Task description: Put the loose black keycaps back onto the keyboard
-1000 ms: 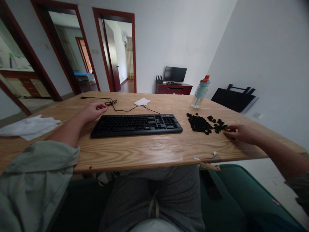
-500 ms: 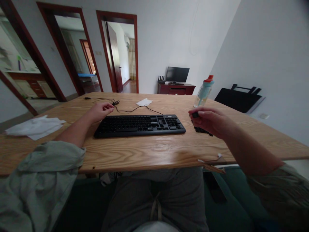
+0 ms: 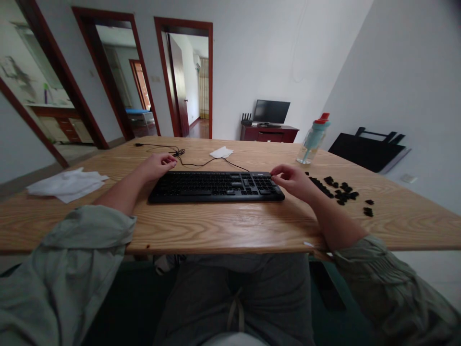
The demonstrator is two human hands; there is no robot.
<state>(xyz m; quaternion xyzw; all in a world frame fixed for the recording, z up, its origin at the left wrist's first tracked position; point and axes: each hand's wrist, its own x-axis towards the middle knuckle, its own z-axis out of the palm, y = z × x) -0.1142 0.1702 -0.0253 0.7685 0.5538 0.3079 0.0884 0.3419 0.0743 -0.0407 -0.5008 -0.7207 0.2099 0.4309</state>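
A black keyboard (image 3: 216, 192) lies on the wooden table in front of me, with some keys gone from their places. My left hand (image 3: 160, 166) rests by its back left corner, fingers loosely bent, the thumb a little apart from them and nothing visible between. At the back right corner, over the number keys, my right hand (image 3: 290, 180) has thumb and fingers pinched together. The small black keycap it carried is now hidden by the fingertips. Loose black keycaps (image 3: 345, 192) lie in a scattered pile to the right of that hand.
A clear water bottle (image 3: 312, 142) with a red and blue lid stands behind the keycaps. White tissue (image 3: 68, 185) lies at the left, and another white piece (image 3: 221, 152) behind the keyboard. The keyboard's cable (image 3: 201, 165) runs toward the back left.
My right hand has moved left from over the keycap pile to the keyboard's right end, uncovering the pile. My left hand stays at the corner. The view has shifted slightly.
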